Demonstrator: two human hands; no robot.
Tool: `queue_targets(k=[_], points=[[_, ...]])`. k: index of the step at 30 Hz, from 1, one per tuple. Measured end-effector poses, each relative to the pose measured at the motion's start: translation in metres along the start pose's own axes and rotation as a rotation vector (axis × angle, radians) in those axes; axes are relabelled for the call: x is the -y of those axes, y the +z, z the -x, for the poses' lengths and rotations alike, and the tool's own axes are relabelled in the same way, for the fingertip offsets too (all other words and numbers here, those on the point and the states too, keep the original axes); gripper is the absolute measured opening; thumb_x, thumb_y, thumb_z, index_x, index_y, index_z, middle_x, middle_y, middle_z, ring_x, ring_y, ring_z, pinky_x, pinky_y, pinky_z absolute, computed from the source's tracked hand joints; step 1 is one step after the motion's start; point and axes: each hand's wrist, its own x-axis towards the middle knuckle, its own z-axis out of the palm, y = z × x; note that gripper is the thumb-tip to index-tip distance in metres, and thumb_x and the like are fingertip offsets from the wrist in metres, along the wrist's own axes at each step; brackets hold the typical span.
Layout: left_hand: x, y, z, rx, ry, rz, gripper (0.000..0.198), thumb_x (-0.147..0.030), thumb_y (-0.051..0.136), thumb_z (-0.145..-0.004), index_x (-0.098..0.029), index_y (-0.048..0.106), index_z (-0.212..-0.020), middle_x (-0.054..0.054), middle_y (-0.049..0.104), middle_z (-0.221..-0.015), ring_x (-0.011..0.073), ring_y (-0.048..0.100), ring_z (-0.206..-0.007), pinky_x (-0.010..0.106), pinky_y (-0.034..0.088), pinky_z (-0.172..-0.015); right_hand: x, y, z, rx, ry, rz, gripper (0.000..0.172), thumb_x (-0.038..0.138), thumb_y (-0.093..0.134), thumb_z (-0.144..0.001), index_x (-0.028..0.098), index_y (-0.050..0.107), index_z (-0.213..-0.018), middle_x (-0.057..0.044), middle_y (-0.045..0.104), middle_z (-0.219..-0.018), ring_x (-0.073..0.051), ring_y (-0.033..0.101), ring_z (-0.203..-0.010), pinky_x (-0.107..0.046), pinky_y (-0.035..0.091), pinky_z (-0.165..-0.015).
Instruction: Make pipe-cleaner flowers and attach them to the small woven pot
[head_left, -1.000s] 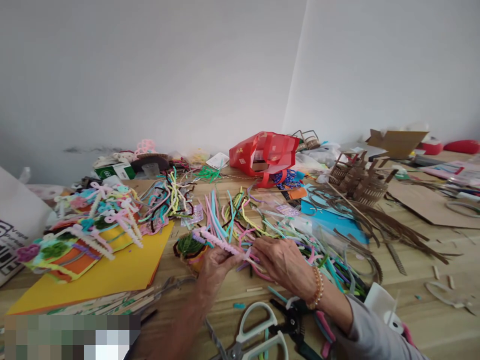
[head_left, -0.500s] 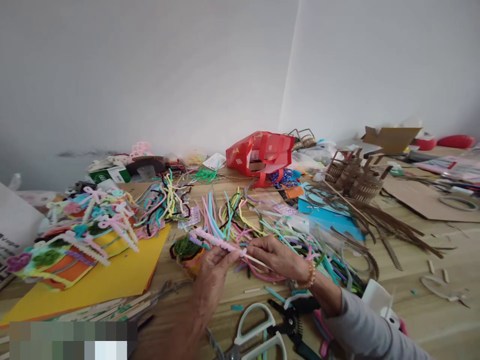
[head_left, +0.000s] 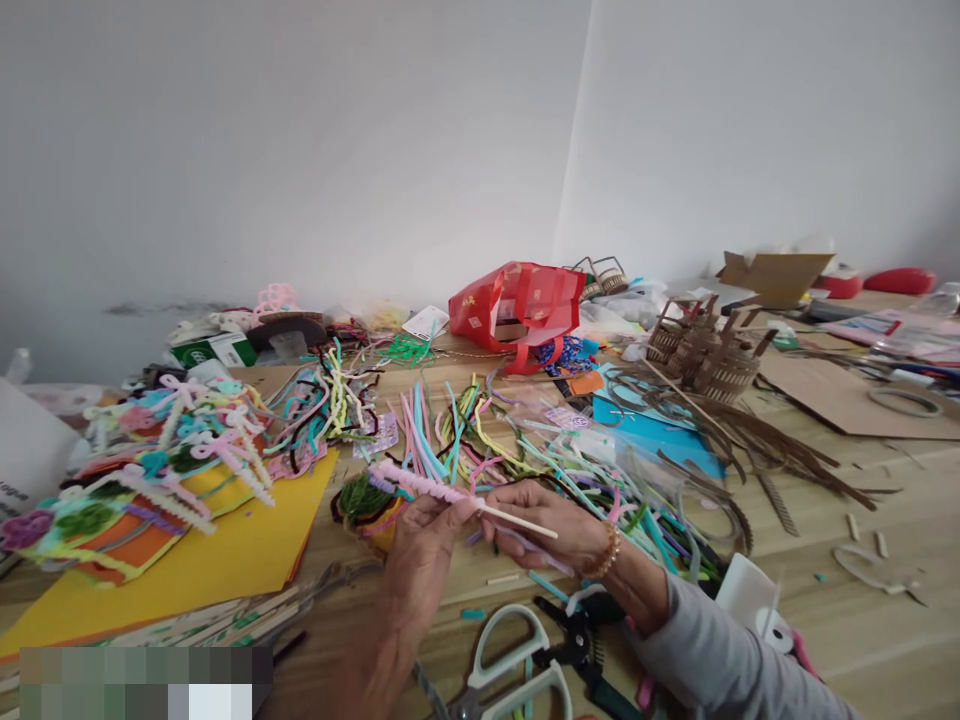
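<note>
Pinched in my left hand [head_left: 424, 545] is a thin pale wooden stick [head_left: 525, 522], its left part wound in a tight coil of fuzzy light-pink pipe cleaner [head_left: 424, 484]. My right hand [head_left: 547, 520] is closed at the coil's right end, fingers on the pipe cleaner; a pale pinkish strand shows below its fingers. The bare end of the stick juts out in front of the right palm. Just behind my left hand lies a fuzzy green, yellow and dark craft piece [head_left: 364, 500], partly covered. White-handled scissors [head_left: 510, 625] and black-handled pliers [head_left: 581, 640] lie nearest my right forearm.
Loose pipe cleaners [head_left: 622, 490] spread behind my hands. Finished-looking fuzzy pieces [head_left: 150, 490] sit on yellow card [head_left: 255, 540] at left. Further back are a red bag [head_left: 480, 310], small brown baskets [head_left: 724, 370], blue sheets [head_left: 660, 440] and brown strips [head_left: 817, 465].
My right hand has turned and its fingers have shifted below the stick, baring more of the stick's right end. My left hand keeps its pinch. The whole view has shifted slightly.
</note>
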Motion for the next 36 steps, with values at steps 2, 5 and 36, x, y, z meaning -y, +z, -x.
queue_targets(k=[2,5,36], points=[[0.002,-0.001,0.0,0.0,0.051,-0.005,0.012,-0.028,0.079,-0.058,-0.023,0.07,-0.063,-0.002,0.069,-0.064,0.0191,0.065,-0.073,0.032,0.052,-0.077,-0.003,0.007,-0.001,0.008,-0.013,-0.059,0.04,0.052,0.061,-0.083,0.013,0.057,-0.077,0.007,0.044,-0.051,-0.001,0.029,-0.033,-0.017,0.017,-0.033],[0.005,-0.003,0.0,0.004,0.073,-0.078,0.017,-0.037,0.077,-0.06,-0.023,0.069,-0.066,0.001,0.071,-0.069,0.023,0.066,-0.081,0.034,0.053,-0.075,-0.005,0.018,-0.002,0.023,-0.043,-0.119,0.038,0.05,0.059,-0.085,0.014,0.056,-0.075,0.008,0.043,-0.05,-0.002,0.028,-0.034,-0.017,0.017,-0.034],[0.01,-0.022,-0.009,0.142,0.031,-0.275,0.008,-0.03,0.074,-0.067,-0.025,0.073,-0.073,0.004,0.073,-0.075,0.0222,0.067,-0.073,0.034,0.053,-0.076,0.012,0.013,0.011,-0.406,-0.174,1.379,0.031,0.027,0.038,-0.097,0.018,0.052,-0.07,0.001,0.051,-0.06,-0.011,0.04,-0.054,-0.024,0.024,-0.055]])
